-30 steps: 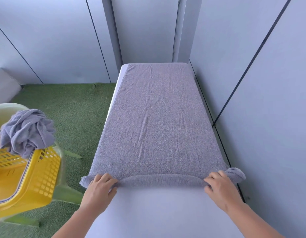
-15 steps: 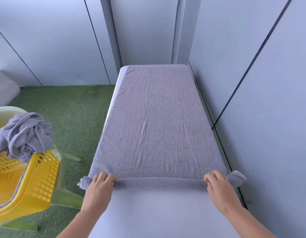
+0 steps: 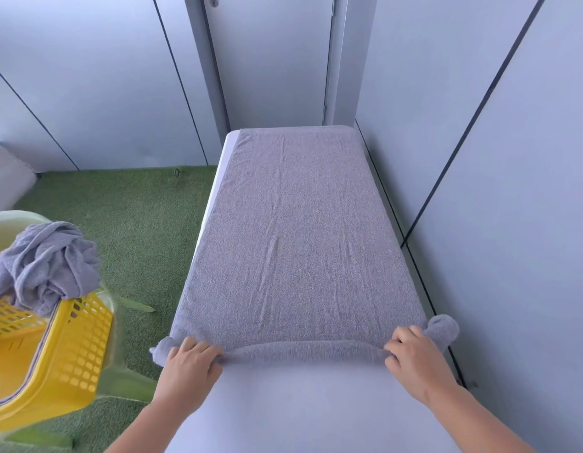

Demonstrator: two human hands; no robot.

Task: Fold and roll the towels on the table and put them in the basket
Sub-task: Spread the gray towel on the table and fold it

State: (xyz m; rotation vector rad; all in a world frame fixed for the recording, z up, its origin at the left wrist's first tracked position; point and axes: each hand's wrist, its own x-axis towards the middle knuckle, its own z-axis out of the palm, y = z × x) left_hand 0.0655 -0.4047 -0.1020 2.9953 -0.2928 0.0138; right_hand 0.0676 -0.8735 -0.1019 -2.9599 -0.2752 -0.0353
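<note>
Pale table [image 3: 300, 416] lay bare nearest the person. On it the left hand [image 3: 185, 364] and right hand [image 3: 414, 361] curled their fingers over the thin rolled near edge of the grey towel [image 3: 296, 240]. Beyond them most of it lay flat, apparently the roll barely begun. Left of the left hand, the yellow basket [image 3: 64, 351] carried one crumpled towel [image 3: 48, 266].

Visible parts of the person, head view. The left hand [image 3: 185, 367] and the right hand [image 3: 414, 361] were bare, their backs and knuckles turned to the camera. The left forearm [image 3: 143, 429] and the right forearm [image 3: 476, 420] were likewise uncovered, slender and smooth, running bare to the lower edge of the view; upper arms and the rest of the body lay outside it
</note>
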